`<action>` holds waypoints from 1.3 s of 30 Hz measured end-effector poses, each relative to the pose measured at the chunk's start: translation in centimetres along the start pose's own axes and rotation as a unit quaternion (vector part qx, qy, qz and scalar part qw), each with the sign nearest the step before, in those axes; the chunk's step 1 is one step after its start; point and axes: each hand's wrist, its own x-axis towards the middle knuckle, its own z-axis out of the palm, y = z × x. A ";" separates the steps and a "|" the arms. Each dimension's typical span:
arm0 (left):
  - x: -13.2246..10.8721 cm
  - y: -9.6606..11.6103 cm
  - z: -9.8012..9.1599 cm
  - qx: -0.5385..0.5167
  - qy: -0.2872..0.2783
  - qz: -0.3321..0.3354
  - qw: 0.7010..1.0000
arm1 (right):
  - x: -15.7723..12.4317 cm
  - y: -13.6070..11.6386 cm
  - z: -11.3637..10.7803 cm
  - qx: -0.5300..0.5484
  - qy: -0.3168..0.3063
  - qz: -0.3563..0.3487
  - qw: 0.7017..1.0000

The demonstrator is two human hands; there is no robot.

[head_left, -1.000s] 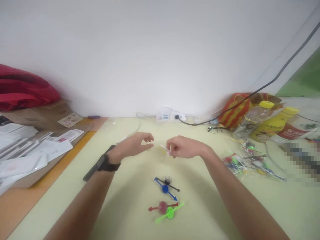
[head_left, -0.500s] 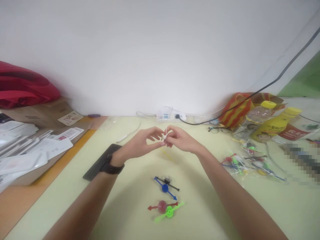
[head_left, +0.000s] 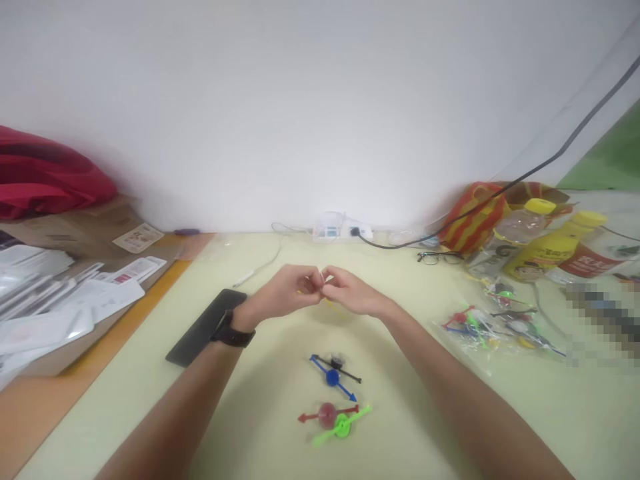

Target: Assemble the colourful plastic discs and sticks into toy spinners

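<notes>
My left hand (head_left: 286,293) and my right hand (head_left: 347,292) meet fingertip to fingertip above the pale yellow-green table (head_left: 260,413). Both pinch one small whitish piece between them, mostly hidden by the fingers. A yellow stick part (head_left: 334,306) lies just under my right hand. A black band sits on my left wrist. Nearer to me lie several finished little spinner toys: a blue one with arrows (head_left: 332,377) crossed by a black one (head_left: 339,364), then a red one (head_left: 326,415) and a green one (head_left: 342,427).
A black phone (head_left: 200,328) lies left of my left wrist. White packets (head_left: 65,303) pile up at far left under a red bag (head_left: 45,177). At right are bagged toy parts (head_left: 487,327), glasses (head_left: 434,259), yellow-capped bottles (head_left: 550,250) and a striped bag. A power strip (head_left: 340,233) sits by the wall.
My left hand came over to my right hand and closed on the small piece with it. The joined hands then dropped a little toward the table.
</notes>
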 end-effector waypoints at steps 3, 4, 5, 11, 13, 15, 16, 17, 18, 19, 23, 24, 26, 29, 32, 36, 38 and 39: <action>0.0 -1.2 0.1 0.019 0.003 -0.014 1.000 | 0.2 0.5 -0.3 -0.066 0.034 0.037 0.997; 0.0 -1.6 0.1 0.034 0.011 -0.014 0.999 | 0.3 0.7 -0.6 -0.096 0.049 0.045 0.993; 0.0 -1.9 0.0 0.052 0.017 -0.010 0.998 | 0.3 1.0 -0.9 -0.136 0.055 0.053 0.988; -0.1 -3.4 -0.2 0.179 0.019 0.027 0.983 | -0.5 1.5 -2.7 -0.333 0.018 0.094 0.938; -0.1 -3.8 -0.2 0.200 0.017 0.013 0.980 | -1.1 0.5 -2.6 -0.352 0.028 0.086 0.932; -0.1 -4.3 -0.3 0.213 0.015 0.002 0.977 | -1.8 -0.9 -2.2 -0.361 -0.004 0.073 0.930; -0.1 -4.5 -0.4 0.218 0.017 -0.001 0.976 | -2.1 -1.7 -1.8 -0.359 -0.048 0.068 0.930; -0.2 -4.6 -0.5 0.222 0.019 -0.003 0.975 | -2.4 -2.4 -1.4 -0.352 -0.104 0.069 0.928; -0.2 -4.7 -0.6 0.225 0.020 -0.004 0.974 | -2.7 -2.9 -0.9 -0.348 -0.158 0.074 0.921; -0.2 -4.8 -0.7 0.226 0.023 -0.005 0.974 | -2.9 -3.3 -0.4 -0.348 -0.201 0.084 0.912; -0.2 -4.3 -1.5 0.223 0.056 -0.014 0.973 | -3.0 -3.2 1.2 -0.353 -0.273 0.112 0.888; -0.2 -4.0 -1.8 0.225 0.065 -0.017 0.972 | -2.9 -2.9 1.3 -0.354 -0.281 0.107 0.886; -0.3 -3.2 -2.5 0.228 0.076 -0.016 0.971 | -2.6 -2.4 1.1 -0.355 -0.283 0.086 0.887; -0.6 -2.0 -3.6 0.224 0.077 -0.019 0.971 | -2.2 -2.0 -0.1 -0.323 -0.248 0.041 0.912; -0.9 -0.9 -4.3 0.221 0.068 -0.020 0.973 | -1.8 -1.9 -1.7 -0.229 -0.162 0.020 0.960; -1.0 0.3 -3.9 0.140 0.039 -0.028 0.989 | -0.9 -1.2 -2.5 -0.054 -0.022 0.001 0.998; -0.7 0.9 -3.1 0.047 0.024 -0.039 0.998 | -0.4 -0.8 -2.1 0.032 0.027 -0.018 0.999; -0.6 1.1 -2.6 0.005 0.025 -0.043 0.999 | -0.1 -0.6 -1.8 0.067 0.045 -0.026 0.996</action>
